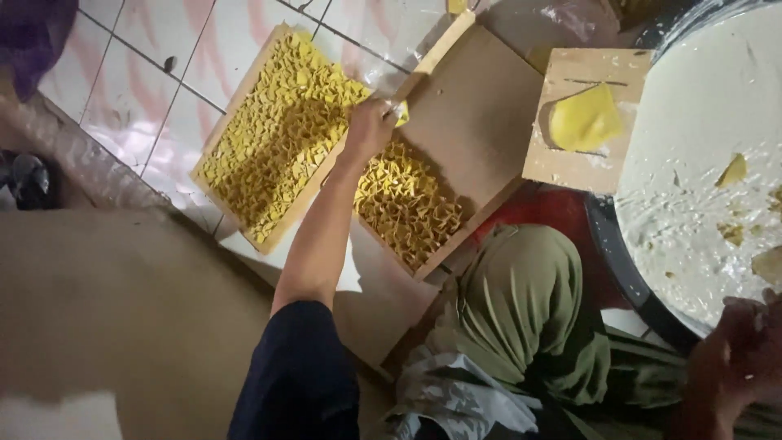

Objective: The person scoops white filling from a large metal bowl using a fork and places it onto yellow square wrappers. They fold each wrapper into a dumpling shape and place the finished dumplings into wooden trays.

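I see a small yellow folded piece (402,112) pinched in my left hand (368,129), the grip closed on it just above the edge where two wooden trays meet. The near tray (481,98) is part filled with rows of the same yellow pieces (407,204); the far tray (236,106) looks packed full. I judge the step in hand is laying this piece into the near tray's open rows, which calls for lowering it beside the last row. My right hand (737,358) rests at the rim of a big floured round pan (700,163), fingers curled, holding nothing I can make out. A small board (570,163) carries a yellow dough sheet (583,121).
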